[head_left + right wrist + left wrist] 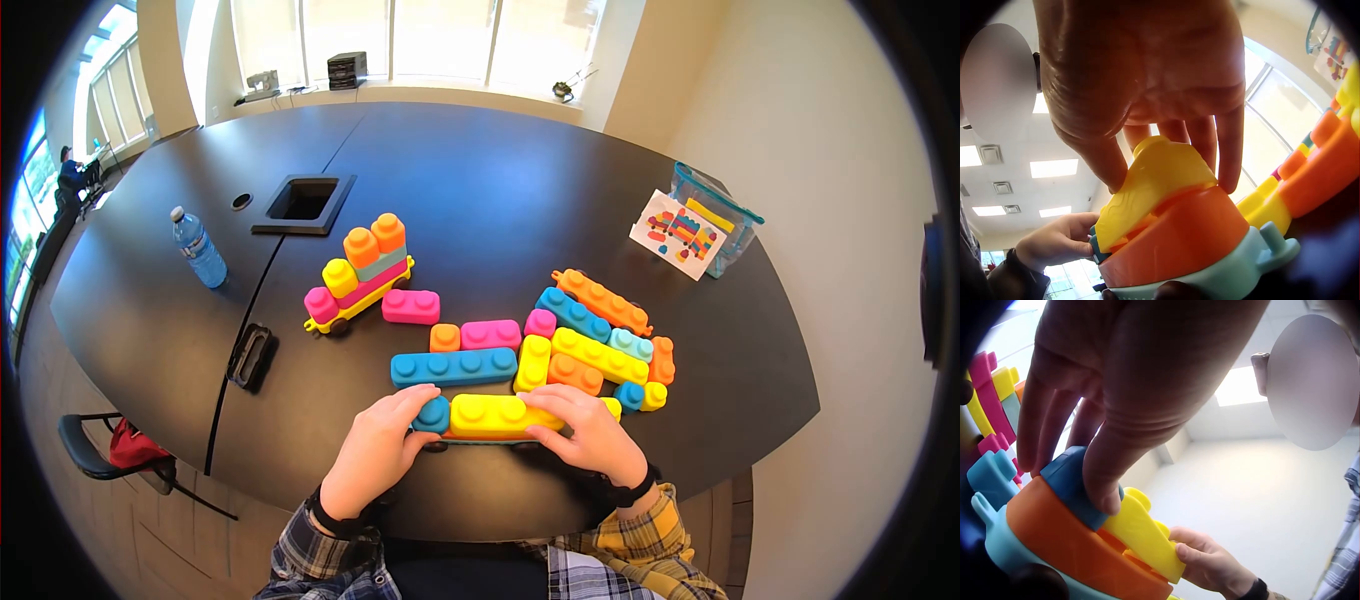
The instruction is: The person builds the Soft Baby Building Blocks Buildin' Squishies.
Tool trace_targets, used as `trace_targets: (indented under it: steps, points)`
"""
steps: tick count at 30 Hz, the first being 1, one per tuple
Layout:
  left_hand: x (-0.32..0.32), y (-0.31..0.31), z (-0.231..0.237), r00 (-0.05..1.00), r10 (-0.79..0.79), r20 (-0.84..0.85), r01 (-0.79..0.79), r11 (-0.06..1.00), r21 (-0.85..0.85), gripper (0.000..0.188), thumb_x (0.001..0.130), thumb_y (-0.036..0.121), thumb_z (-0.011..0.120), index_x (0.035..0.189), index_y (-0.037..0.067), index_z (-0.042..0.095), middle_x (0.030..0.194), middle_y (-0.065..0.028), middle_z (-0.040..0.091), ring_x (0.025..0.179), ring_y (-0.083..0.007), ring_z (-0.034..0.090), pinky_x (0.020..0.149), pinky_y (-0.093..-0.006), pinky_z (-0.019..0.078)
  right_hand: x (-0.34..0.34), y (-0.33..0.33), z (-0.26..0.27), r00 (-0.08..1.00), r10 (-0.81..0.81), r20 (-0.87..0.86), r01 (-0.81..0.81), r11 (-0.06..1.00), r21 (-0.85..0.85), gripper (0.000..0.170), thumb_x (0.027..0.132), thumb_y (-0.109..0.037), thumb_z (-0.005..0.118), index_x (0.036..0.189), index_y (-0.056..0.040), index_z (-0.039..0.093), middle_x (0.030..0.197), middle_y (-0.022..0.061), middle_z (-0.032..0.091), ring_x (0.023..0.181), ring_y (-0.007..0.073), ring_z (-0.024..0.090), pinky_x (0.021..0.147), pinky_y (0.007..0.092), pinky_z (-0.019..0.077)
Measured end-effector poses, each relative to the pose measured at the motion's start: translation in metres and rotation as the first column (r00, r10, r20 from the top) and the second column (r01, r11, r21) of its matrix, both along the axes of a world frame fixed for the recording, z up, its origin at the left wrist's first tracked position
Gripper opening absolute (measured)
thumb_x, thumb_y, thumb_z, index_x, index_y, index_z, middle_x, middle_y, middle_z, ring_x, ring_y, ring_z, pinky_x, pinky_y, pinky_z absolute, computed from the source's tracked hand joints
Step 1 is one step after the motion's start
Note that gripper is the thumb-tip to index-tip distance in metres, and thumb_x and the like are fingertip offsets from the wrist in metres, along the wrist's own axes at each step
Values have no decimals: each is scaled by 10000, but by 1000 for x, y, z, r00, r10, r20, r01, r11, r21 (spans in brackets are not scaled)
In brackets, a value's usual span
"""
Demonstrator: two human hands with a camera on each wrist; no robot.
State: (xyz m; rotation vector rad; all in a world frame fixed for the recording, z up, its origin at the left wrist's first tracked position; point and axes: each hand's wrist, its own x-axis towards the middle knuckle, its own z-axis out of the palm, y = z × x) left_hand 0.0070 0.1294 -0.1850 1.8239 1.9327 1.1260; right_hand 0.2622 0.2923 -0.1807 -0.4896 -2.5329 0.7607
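Note:
My left hand (375, 445) pinches a small blue block (432, 414) between thumb and fingers, over the left end of a long orange block (1072, 540). My right hand (590, 432) grips a long yellow block (485, 413) from above. The yellow block sits tilted over the orange one, with orange studs showing in the gap between them in the right wrist view. Beneath the orange block is a light teal wheeled base (1229, 269) with a hitch at its end.
Just beyond are a long blue block (455, 367) and several colourful loose blocks. A yellow wheeled car with stacked blocks (362, 285) stands at left, near a water bottle (203, 255). A picture card (678, 235) leans on a clear bin (735, 225) at right.

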Motion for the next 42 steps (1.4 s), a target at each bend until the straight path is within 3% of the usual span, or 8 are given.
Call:
trace_targets:
  steps: [8,13,20,23,33,35,37,42]
  points:
    - [-2,2,-1,1000,0,-24,0,1000,21,486,815,65,825,1270,45,655,1221,-171,726,1090,-394,692,928,-466,575,-1,-8,-11,998,-37,-49,39,998,42,421,926,-192,792,1319,-82,691,1218,136,700,1099,343,686,919,416,572]
    - [-1,0,1,1000,11,-11,-11,1000,-10,517,798,59,858,1276,52,662,1227,-192,723,1129,-409,694,975,-450,568,1,-15,-13,998,-63,-9,63,997,37,448,945,-207,776,1361,-91,658,1301,155,662,1135,357,673,941,425,568]
    - [-5,-2,2,1000,1,-25,-1,1000,-2,515,800,52,853,1277,49,657,1220,-192,720,1116,-408,695,965,-447,570,11,-23,-9,988,-130,-88,139,986,94,488,977,-179,738,1413,-39,568,1320,186,659,1149,409,658,974,445,549]
    - [-3,0,2,1000,-4,-26,4,1000,-8,520,800,53,854,1279,48,654,1215,-190,719,1110,-408,695,961,-445,570,13,-22,-14,986,-150,-66,145,986,-77,410,984,-144,717,1354,-34,578,1273,194,664,1137,405,664,958,437,546]
    - [-19,3,20,995,-100,14,101,993,-64,438,856,93,809,1266,45,663,1178,-184,719,1092,-413,685,944,-448,560,12,-21,-18,987,-151,-50,147,986,-76,388,1003,-132,680,1355,-43,540,1255,191,654,1091,412,671,926,441,546]
    - [-39,10,26,983,-167,-77,159,982,-98,330,925,117,737,1238,35,674,1155,-203,717,1091,-417,682,946,-450,556,13,-21,-18,988,-151,-20,149,984,-99,389,1010,-147,674,1360,-47,536,1259,191,653,1092,413,672,922,443,547]
    - [-50,27,40,993,-98,-70,90,990,-104,241,960,107,689,1185,21,688,1110,-214,720,1090,-417,684,942,-457,550,12,-22,-17,988,-153,-13,151,983,-100,390,1012,-152,674,1361,-47,534,1257,192,653,1095,412,672,920,444,547]
    - [-101,97,-10,928,-113,-356,111,993,-28,385,926,148,742,1281,26,656,1259,-170,697,1107,-389,681,978,-452,547,9,-21,-18,990,-142,-15,141,987,-77,396,1014,-159,672,1365,-50,526,1248,192,653,1085,415,674,911,457,545]
